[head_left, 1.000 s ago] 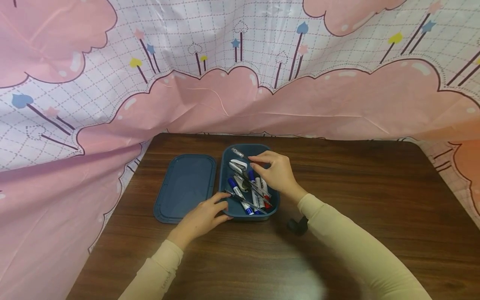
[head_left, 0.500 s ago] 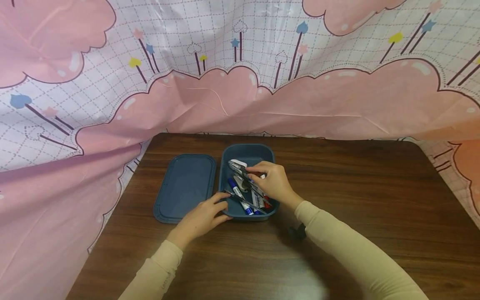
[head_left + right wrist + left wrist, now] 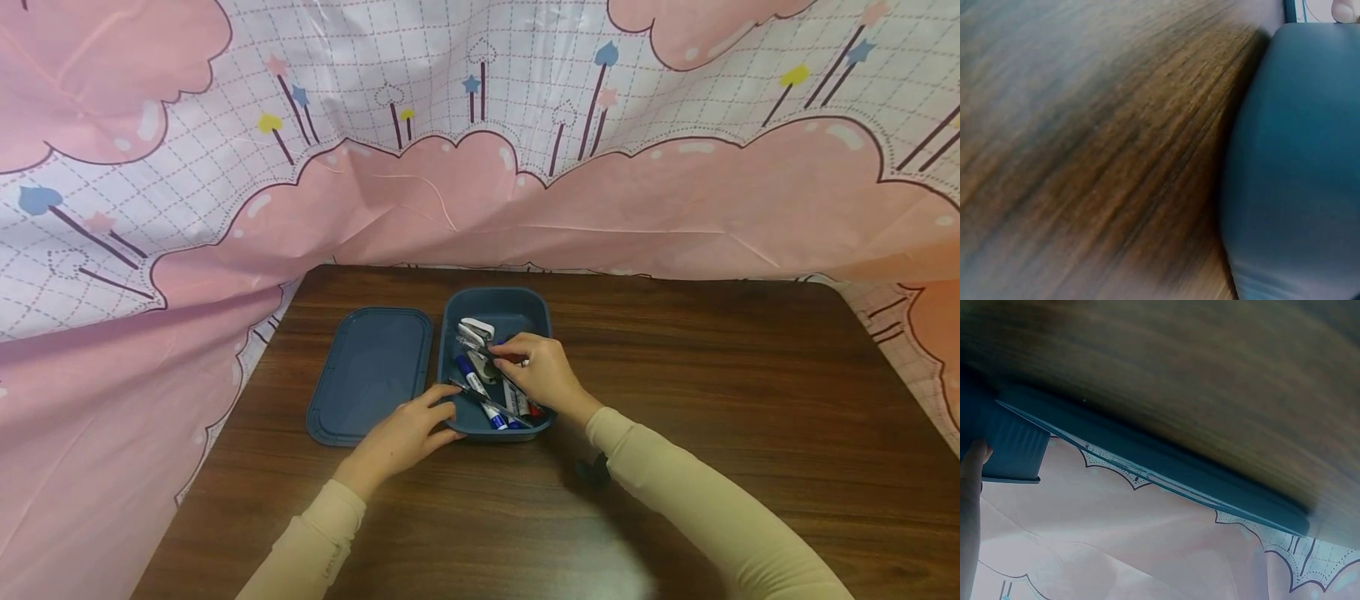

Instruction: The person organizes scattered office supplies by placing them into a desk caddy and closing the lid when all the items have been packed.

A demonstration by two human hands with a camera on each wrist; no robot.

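lid beside box, pink cloth behind

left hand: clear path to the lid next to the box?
Probably yes. The left hand rests at the box's near-left corner, the lid lies flat right beside it, and nothing sits between them.

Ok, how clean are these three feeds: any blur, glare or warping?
Head view: sharp, wide-angle bend at the edges, a soft glare patch on the table. Left wrist view: table smeared, lid fairly crisp. Right wrist view: too close, box and wood grain soft.
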